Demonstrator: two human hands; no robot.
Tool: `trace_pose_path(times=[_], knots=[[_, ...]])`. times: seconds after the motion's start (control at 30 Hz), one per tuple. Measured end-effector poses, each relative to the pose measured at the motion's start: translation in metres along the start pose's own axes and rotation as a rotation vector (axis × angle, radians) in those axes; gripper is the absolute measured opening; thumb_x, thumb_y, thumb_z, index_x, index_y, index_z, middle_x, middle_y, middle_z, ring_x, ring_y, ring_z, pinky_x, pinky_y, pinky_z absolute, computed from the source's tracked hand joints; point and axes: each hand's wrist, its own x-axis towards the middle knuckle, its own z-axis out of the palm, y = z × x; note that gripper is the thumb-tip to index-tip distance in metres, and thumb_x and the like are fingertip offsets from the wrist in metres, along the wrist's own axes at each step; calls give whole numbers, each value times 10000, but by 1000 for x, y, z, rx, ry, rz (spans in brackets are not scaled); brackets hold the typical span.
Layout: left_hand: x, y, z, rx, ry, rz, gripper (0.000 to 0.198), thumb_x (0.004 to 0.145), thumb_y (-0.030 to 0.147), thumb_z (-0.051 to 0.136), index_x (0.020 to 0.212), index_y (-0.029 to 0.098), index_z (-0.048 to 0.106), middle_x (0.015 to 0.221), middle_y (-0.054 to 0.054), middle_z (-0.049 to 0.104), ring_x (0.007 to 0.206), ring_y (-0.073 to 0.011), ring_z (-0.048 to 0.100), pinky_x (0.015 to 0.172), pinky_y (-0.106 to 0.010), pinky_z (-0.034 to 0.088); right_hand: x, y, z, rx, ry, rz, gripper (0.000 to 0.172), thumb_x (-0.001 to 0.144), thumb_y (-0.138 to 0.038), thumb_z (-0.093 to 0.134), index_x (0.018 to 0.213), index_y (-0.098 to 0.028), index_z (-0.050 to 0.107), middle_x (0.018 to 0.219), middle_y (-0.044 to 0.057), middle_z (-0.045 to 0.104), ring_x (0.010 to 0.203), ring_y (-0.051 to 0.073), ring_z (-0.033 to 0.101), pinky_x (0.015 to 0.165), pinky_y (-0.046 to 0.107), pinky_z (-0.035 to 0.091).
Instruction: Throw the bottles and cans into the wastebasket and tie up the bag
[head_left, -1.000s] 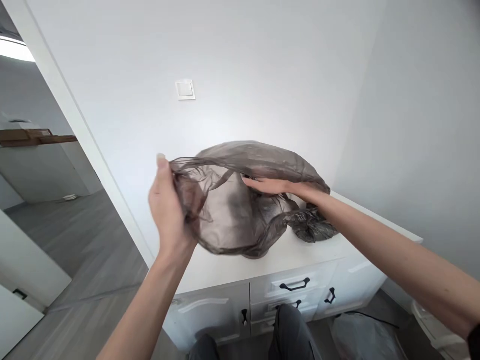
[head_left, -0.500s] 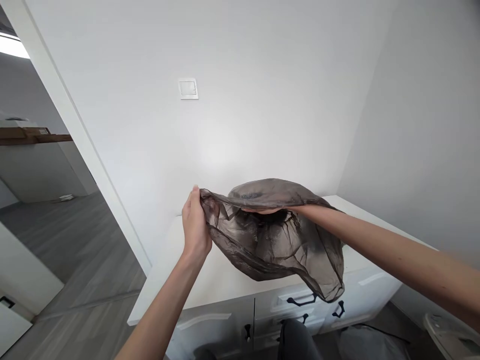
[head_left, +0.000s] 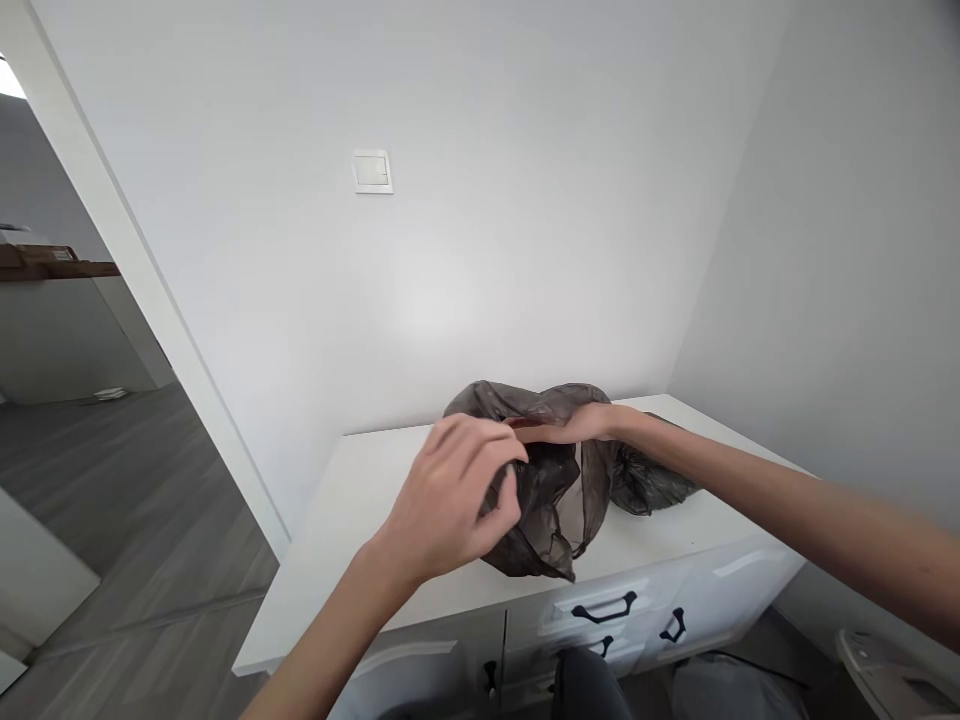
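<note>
A thin, see-through dark grey plastic bag (head_left: pixel 559 500) hangs crumpled between my hands, just above the white cabinet top (head_left: pixel 352 520). My left hand (head_left: pixel 450 500) has its fingers curled round the bag's near edge. My right hand (head_left: pixel 577 425) reaches in from the right with its fingers closed on the bag's upper edge. Part of the bag trails to the right onto the cabinet top under my right forearm.
The white cabinet has drawers with black handles (head_left: pixel 604 608) along its front. A white wall switch (head_left: pixel 372 171) is on the wall behind. An open doorway (head_left: pixel 75 420) with grey wood flooring lies to the left. Another bag (head_left: pixel 720 690) lies on the floor at the lower right.
The bag was spread wide and raised between my hands. Both hands have come together and lowered, and the bag is now bunched up just above the cabinet top.
</note>
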Motion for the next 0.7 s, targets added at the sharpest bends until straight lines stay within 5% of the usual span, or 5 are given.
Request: trace_pose_path(times=[0.13, 0.23, 0.37, 0.53, 0.7], knots=[[-6, -21, 27, 77, -361, -110, 220, 1045, 379, 489, 1144, 240, 627, 1192, -93, 693, 1118, -263, 658, 1077, -503, 463, -25, 12, -11, 471, 84, -35, 385, 938, -452, 693, 1244, -223, 746, 1376, 71, 707, 1349, 280, 616, 1212, 457, 458], [-14, -51, 50, 124, -387, -382, 480, 1018, 594, 485, 1283, 217, 616, 1486, -155, 557, 1385, -355, 518, 1166, -595, 386, -14, 40, -19, 695, 350, -86, 284, 964, -353, 654, 1159, -170, 747, 1365, 129, 709, 1367, 282, 607, 1206, 453, 466], [-21, -90, 68, -103, -423, -694, 905, 891, 754, 599, 1586, 222, 367, 1648, -174, 404, 1525, -383, 376, 1238, -573, 329, 17, 75, -28, 733, 652, 20, 311, 979, -395, 659, 1187, -170, 712, 1447, 140, 656, 1389, 256, 591, 1206, 402, 457], [-44, -121, 76, -543, -522, -1098, 1259, 792, 804, 684, 1690, 262, -12, 1698, -209, 322, 1487, -384, 458, 1165, -547, 447, 27, 94, -14, 778, 509, 240, 588, 994, -680, 502, 1174, -168, 729, 1246, 171, 761, 1293, 326, 661, 1145, 498, 508], [-105, -118, 84, -798, -529, -1113, 1315, 768, 732, 771, 1691, 257, -37, 1607, -223, 471, 1455, -364, 506, 1172, -559, 445, 3, 105, 25, 691, 474, 272, 660, 982, -737, 411, 1264, -237, 737, 1268, 138, 757, 1267, 358, 666, 1116, 538, 531]])
